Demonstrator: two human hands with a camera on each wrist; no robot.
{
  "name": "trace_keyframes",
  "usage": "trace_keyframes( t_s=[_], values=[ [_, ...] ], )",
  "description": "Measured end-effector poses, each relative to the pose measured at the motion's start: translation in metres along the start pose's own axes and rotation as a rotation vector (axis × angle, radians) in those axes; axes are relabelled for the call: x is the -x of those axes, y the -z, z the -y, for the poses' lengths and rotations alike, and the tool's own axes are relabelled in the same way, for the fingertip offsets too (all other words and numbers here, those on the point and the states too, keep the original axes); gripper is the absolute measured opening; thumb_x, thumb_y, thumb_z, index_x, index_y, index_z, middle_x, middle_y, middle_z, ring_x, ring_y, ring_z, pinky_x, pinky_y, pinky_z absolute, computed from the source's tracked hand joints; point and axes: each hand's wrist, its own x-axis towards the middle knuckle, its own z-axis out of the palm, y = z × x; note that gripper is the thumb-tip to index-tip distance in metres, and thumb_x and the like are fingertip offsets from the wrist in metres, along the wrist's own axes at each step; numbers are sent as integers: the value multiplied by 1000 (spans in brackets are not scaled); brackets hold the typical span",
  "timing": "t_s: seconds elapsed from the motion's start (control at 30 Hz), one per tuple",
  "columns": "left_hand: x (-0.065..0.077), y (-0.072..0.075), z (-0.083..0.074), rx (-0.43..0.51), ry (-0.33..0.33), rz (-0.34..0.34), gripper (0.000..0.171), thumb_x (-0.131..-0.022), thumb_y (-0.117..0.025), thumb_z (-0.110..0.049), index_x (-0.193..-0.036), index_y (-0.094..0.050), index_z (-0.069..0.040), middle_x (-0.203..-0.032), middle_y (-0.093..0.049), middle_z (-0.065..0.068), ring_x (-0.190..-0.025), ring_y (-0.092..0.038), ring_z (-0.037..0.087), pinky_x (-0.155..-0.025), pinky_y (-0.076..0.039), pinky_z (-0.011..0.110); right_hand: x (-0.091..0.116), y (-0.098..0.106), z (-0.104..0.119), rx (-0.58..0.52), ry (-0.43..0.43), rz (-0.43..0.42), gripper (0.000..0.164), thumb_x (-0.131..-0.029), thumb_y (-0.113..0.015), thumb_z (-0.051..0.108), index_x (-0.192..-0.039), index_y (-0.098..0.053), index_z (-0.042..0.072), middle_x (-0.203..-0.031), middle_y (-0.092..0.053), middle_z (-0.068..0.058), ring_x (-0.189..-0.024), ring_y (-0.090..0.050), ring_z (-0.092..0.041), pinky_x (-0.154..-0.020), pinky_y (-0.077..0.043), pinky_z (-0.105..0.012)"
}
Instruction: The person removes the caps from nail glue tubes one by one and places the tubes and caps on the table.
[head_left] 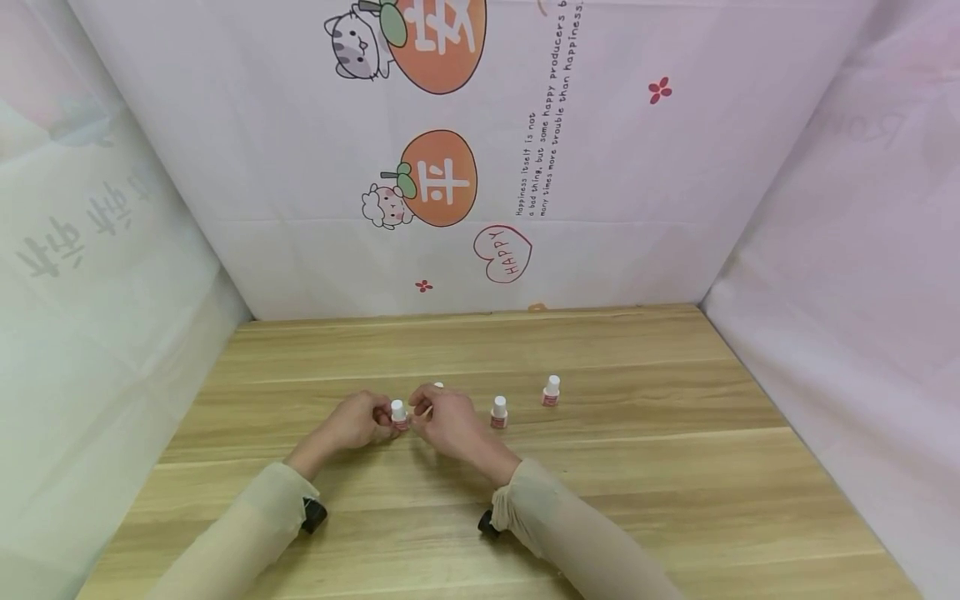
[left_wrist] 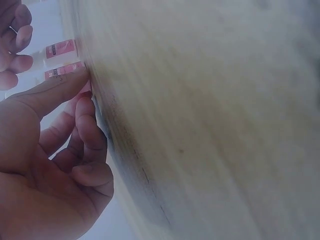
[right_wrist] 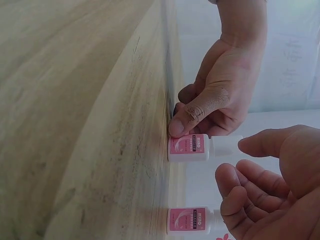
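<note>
A small white glue bottle (head_left: 398, 409) with a pink label and a white cap stands upright on the table. My left hand (head_left: 351, 422) pinches it low down, thumb on the label side, as the right wrist view shows on the bottle (right_wrist: 189, 148). Just to the right is my right hand (head_left: 452, 423), its fingers loosely bent with nothing between them. In the right wrist view its thumb (right_wrist: 265, 144) points at the cap, tip right at the cap's end. A second glue bottle (right_wrist: 188, 220) stands beyond the right hand, mostly hidden by it in the head view.
Two more glue bottles, one (head_left: 499, 413) right of my right hand and another (head_left: 552, 392) farther right and back, stand upright on the wooden table (head_left: 660, 483). White printed cloth (head_left: 615, 250) hangs behind the table and along both sides.
</note>
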Motion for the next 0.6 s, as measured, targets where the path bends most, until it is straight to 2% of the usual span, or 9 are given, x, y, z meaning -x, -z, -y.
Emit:
trace_keyframes(
  t_s=[0.17,0.4,0.6],
  values=[
    [0,0,0,3,17,7,10,-83,-79,-10,-85,-69,-10,-74,-64,-4,-69,-54,9,-69,-46,27,-2,-1,3,18,-15,-3,19,-91,-70,21,-108,-67,15,-97,-73,3,-86,-67,-12,-75,-50,-23],
    [0,0,3,11,-14,-6,12,-81,-80,-10,-82,-68,-10,-73,-64,-3,-68,-53,8,-67,-45,25,-5,-3,5,37,-27,0,22,-91,-71,26,-110,-67,17,-97,-73,5,-90,-65,-13,-79,-50,-25],
    [0,0,4,24,-24,3,12,-81,-80,-11,-83,-68,-10,-74,-64,-3,-69,-53,8,-67,-45,25,-8,-6,5,35,-12,-11,20,-90,-72,25,-108,-67,17,-96,-73,4,-83,-67,-9,-76,-49,-23]
  ],
)
